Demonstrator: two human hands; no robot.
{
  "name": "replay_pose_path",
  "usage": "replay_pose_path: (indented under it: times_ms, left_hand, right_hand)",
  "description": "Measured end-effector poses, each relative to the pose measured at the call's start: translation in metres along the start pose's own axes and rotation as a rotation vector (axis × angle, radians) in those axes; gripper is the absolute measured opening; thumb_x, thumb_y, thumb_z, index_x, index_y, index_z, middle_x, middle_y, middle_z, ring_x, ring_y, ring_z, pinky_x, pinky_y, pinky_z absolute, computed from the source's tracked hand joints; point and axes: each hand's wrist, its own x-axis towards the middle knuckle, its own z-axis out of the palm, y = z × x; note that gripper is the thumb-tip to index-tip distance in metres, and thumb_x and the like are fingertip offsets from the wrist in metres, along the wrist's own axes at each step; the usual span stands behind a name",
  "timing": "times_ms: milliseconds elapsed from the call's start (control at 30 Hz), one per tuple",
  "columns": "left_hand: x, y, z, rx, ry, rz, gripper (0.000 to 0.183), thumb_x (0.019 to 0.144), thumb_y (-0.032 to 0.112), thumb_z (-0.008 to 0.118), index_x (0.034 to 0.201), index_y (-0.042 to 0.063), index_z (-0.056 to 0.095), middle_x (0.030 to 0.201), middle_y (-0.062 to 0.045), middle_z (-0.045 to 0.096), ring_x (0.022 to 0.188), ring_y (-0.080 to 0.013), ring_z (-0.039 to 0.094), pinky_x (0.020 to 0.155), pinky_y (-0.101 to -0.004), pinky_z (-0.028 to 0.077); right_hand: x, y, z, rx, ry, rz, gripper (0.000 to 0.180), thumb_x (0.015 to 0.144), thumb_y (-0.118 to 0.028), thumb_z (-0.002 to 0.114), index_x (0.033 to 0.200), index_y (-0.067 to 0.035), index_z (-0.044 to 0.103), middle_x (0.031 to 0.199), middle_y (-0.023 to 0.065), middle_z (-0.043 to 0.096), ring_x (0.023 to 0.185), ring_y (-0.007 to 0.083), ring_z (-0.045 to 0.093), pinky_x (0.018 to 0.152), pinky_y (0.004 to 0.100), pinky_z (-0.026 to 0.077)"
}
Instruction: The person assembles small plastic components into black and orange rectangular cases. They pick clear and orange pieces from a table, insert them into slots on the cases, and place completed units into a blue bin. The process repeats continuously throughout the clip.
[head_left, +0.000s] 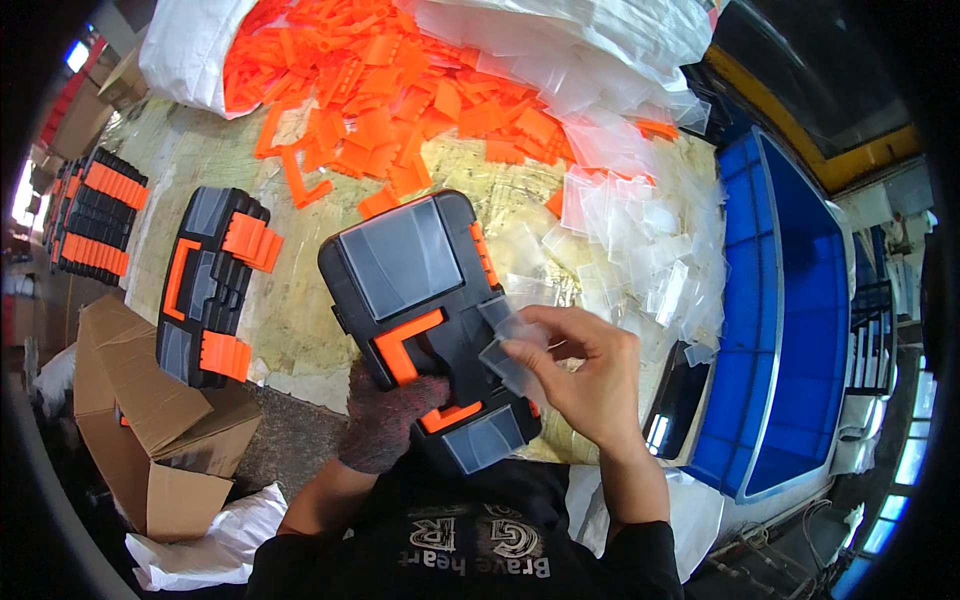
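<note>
A black plastic toolbox lid (457, 345) with an orange handle (399, 358) lies tilted before me. My left hand (394, 420), in a dark knitted glove, grips it at the handle. Grey translucent panels (401, 262) cover its two end compartments. Bare, my right hand (577, 367) pinches a small clear plastic panel (514, 366) between thumb and fingers, over the middle of the lid's right edge. Orange latch parts (484, 253) show along that same edge. How many panels the right fingers hold is not clear.
Orange plastic parts (375, 105) spill from a white sack (187, 56) at the back. Clear panels (637, 255) are heaped on the right. Stacked toolbox parts (206, 285) stand left, more (97, 214) beyond. A cardboard box (142, 420) is lower left, a blue crate (799, 300) right.
</note>
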Motion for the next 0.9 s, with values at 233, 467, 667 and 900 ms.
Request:
replay_pose_path:
  times_ms: [233, 467, 667, 900]
  left_hand:
    - [-0.004, 0.006, 0.001, 0.123, 0.133, 0.109, 0.029, 0.075, -0.001, 0.069, 0.103, 0.003, 0.062, 0.093, -0.006, 0.066, 0.081, -0.0163, 0.064, 0.074, -0.0315, 0.054]
    - [-0.008, 0.010, 0.009, 0.064, 0.021, 0.071, 0.037, 0.074, 0.001, 0.072, 0.110, 0.002, 0.061, 0.099, -0.007, 0.066, 0.087, -0.0168, 0.064, 0.077, -0.0318, 0.053]
    - [-0.013, 0.012, 0.008, 0.194, 0.058, 0.127, 0.037, 0.075, 0.005, 0.072, 0.109, 0.002, 0.059, 0.098, -0.007, 0.065, 0.086, -0.0183, 0.063, 0.076, -0.0333, 0.053]
    - [-0.018, 0.009, 0.003, 0.519, 0.029, 0.269, 0.042, 0.075, 0.009, 0.073, 0.112, -0.001, 0.055, 0.101, -0.012, 0.064, 0.088, -0.0208, 0.063, 0.074, -0.0351, 0.053]
  right_hand:
    - [0.011, 0.001, -0.010, -0.312, 0.283, -0.166, 0.019, 0.075, 0.001, 0.073, 0.093, 0.000, 0.068, 0.079, 0.0105, 0.068, 0.066, 0.0136, 0.066, 0.062, 0.0249, 0.052]
    - [0.000, -0.012, 0.007, 0.054, -0.053, -0.047, 0.020, 0.079, -0.003, 0.073, 0.098, 0.003, 0.068, 0.077, 0.0060, 0.068, 0.067, 0.0083, 0.064, 0.062, 0.0209, 0.051]
    - [0.000, -0.011, 0.018, 0.709, -0.133, 0.254, 0.017, 0.081, 0.000, 0.071, 0.097, 0.006, 0.067, 0.077, 0.0055, 0.067, 0.065, 0.0051, 0.060, 0.058, 0.0207, 0.050]
    - [-0.007, -0.004, 0.031, 0.011, 0.187, -0.191, 0.015, 0.084, 0.001, 0.068, 0.098, 0.005, 0.067, 0.081, 0.0071, 0.068, 0.070, 0.0115, 0.064, 0.065, 0.0226, 0.053]
